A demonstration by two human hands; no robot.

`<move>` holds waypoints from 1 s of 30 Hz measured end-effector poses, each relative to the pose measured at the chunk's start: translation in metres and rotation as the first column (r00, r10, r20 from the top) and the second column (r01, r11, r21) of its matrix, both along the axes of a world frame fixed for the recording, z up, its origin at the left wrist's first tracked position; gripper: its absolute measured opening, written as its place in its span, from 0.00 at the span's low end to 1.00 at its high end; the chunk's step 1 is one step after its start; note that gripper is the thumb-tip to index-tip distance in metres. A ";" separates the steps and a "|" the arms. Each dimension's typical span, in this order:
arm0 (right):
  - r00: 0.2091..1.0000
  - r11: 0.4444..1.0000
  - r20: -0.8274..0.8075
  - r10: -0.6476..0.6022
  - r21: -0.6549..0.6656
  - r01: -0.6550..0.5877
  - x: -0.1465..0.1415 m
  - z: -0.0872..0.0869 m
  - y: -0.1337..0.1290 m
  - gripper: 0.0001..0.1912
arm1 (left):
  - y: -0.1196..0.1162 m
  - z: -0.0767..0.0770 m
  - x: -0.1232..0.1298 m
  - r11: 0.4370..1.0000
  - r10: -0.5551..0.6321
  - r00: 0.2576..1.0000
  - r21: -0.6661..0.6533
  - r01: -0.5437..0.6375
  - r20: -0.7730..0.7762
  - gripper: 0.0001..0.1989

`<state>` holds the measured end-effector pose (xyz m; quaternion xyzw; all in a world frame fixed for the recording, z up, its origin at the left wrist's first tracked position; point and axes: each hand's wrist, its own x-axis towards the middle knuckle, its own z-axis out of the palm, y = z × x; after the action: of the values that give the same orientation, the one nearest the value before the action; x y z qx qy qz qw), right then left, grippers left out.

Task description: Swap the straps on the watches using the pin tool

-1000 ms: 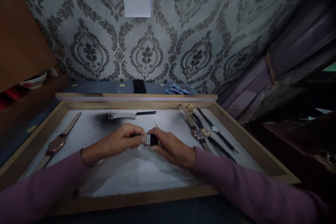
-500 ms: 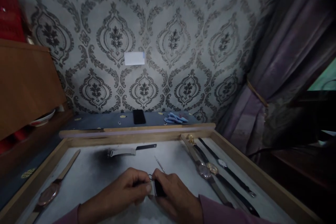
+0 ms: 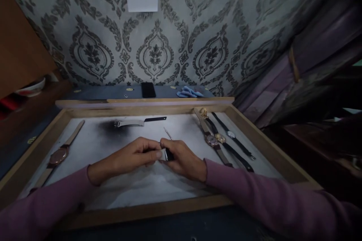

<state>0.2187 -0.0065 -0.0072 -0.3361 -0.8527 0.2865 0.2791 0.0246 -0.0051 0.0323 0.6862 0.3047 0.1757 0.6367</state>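
Observation:
My right hand (image 3: 185,157) is closed around a small dark watch case (image 3: 169,154) with a silvery edge. Thumb and fingers of my left hand (image 3: 140,152) pinch a pale part at its left side; how that part joins the case cannot be made out. Just beyond my hands a thin metal tool, like a small screwdriver (image 3: 168,133), lies on the white surface. Farther back are a light grey watch strap (image 3: 131,123) and a black strap piece (image 3: 155,119), end to end. My fingers hide much of the watch case.
A wooden-rimmed tray (image 3: 147,211) surrounds the work. A brown-strapped watch (image 3: 59,155) lies at left. At right lie a brown watch (image 3: 211,140), a gold-faced watch (image 3: 220,138) and a black-strapped watch (image 3: 231,134). Behind the rim are a phone (image 3: 148,90) and blue cloth (image 3: 189,92).
My view has tilted downward, so the tray and hands appear higher and its front rim shows. Both hands keep their hold on the watch case, which now looks tilted differently.

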 end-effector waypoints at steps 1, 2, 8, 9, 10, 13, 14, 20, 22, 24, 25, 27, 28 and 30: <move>1.000 1.000 -0.019 0.008 -0.006 -0.008 0.000 0.000 0.000 0.12 | 0.000 0.000 0.001 1.000 0.000 1.000 0.000 0.000 0.000 0.17; 0.999 1.000 -0.038 0.017 -0.017 -0.018 -0.001 0.000 0.000 0.12 | -0.001 -0.001 0.001 1.000 0.004 1.000 0.002 -0.004 0.001 0.17; 0.984 0.991 -0.169 0.061 -0.105 -0.080 -0.002 0.003 0.001 0.10 | -0.002 -0.001 0.002 1.000 0.021 1.000 -0.005 -0.021 0.017 0.17; 0.982 0.989 -0.181 0.057 -0.121 -0.080 -0.003 0.003 0.001 0.10 | -0.002 -0.002 0.002 1.000 0.026 0.999 -0.016 -0.026 0.021 0.16; 0.981 0.988 -0.189 0.049 -0.137 -0.076 -0.003 0.003 0.001 0.10 | -0.002 -0.002 0.002 0.999 0.036 0.999 -0.028 -0.035 0.028 0.16; 0.980 0.986 -0.198 0.032 -0.156 -0.064 -0.004 0.002 0.002 0.10 | -0.003 -0.004 0.003 0.997 0.056 0.997 -0.058 -0.053 0.052 0.14; 0.979 0.986 -0.201 0.033 -0.152 -0.064 -0.004 0.001 0.002 0.11 | -0.003 -0.005 0.003 0.997 0.057 0.997 -0.061 -0.054 0.057 0.14; 0.981 0.991 -0.188 0.042 -0.114 -0.064 -0.003 0.000 0.001 0.10 | -0.004 -0.004 0.003 0.996 0.063 0.997 -0.060 -0.060 0.048 0.13; 0.986 0.994 -0.163 0.023 -0.099 -0.040 -0.003 0.000 0.001 0.10 | -0.004 -0.003 0.003 0.996 0.064 0.997 -0.059 -0.062 0.047 0.14; 0.990 0.997 -0.138 0.002 -0.079 -0.013 -0.003 0.000 0.000 0.10 | -0.003 -0.004 0.004 0.996 0.069 0.996 -0.055 -0.067 0.048 0.14; 0.992 0.998 -0.127 -0.007 -0.068 -0.001 -0.002 0.000 0.000 0.10 | -0.003 -0.004 0.004 0.996 0.075 0.996 -0.055 -0.072 0.048 0.14; 0.993 0.999 -0.113 -0.018 -0.034 0.014 -0.002 0.000 -0.001 0.09 | -0.002 -0.006 0.005 0.994 0.093 0.994 -0.062 -0.090 0.051 0.15; 0.994 1.000 -0.111 -0.021 -0.017 0.019 -0.002 0.001 -0.001 0.08 | -0.002 -0.006 0.005 0.993 0.107 0.993 -0.064 -0.104 0.051 0.16; 0.995 0.999 -0.097 -0.020 0.045 0.024 -0.002 0.002 -0.002 0.07 | -0.003 -0.006 0.006 0.991 0.125 0.990 -0.062 -0.121 0.059 0.17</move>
<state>0.2168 -0.0087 -0.0051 -0.3247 -0.8408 0.2797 0.3308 0.0302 -0.0078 0.0258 0.6415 0.3314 0.2269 0.6536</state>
